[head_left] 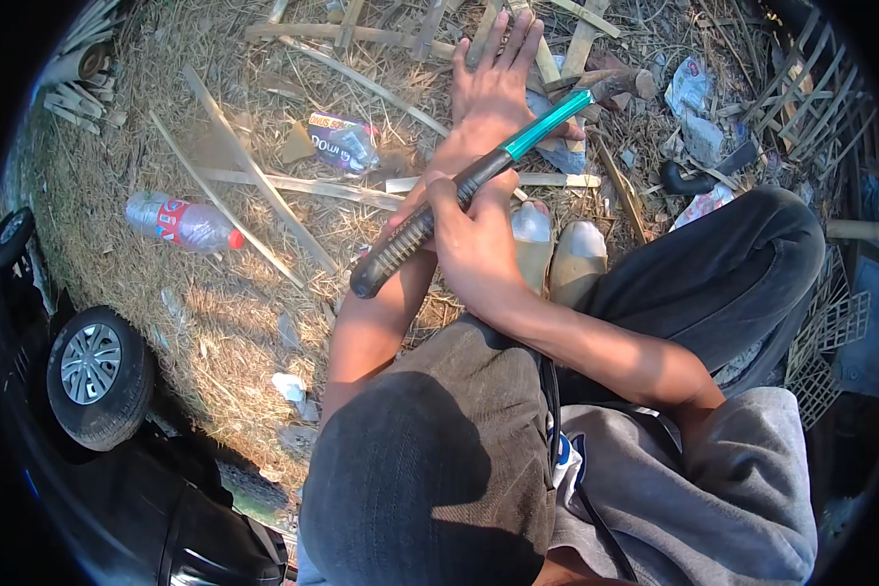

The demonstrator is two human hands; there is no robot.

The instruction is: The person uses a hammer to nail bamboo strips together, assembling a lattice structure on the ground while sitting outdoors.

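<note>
Far left of both hands: black vehicle wheel [100, 371], grey spoked rim. Next in, clear bottle [193, 225] with red cap, on its side on the dry straw [230, 322], well left of the right hand. Two long pale strips [249, 166] lie between bottle and right hand, crossing a third. Purple packet [344, 144] is left of the left hand, short of its fingertips. Right hand [476, 230] is closed around the black ribbed grip of a hammer [547, 127]; teal shaft runs up and right from that hand, head just right of the left hand. Left hand [498, 93] is open, palm down, fingers slightly apart among more strips; can't tell if it pins one. Handle crosses above left wrist; contact unclear. Person's feet [578, 249] sit just right of the right hand. Further right: crumpled plastic scrap [690, 88], black bent piece [689, 181], then woven lattice [820, 88].
</note>
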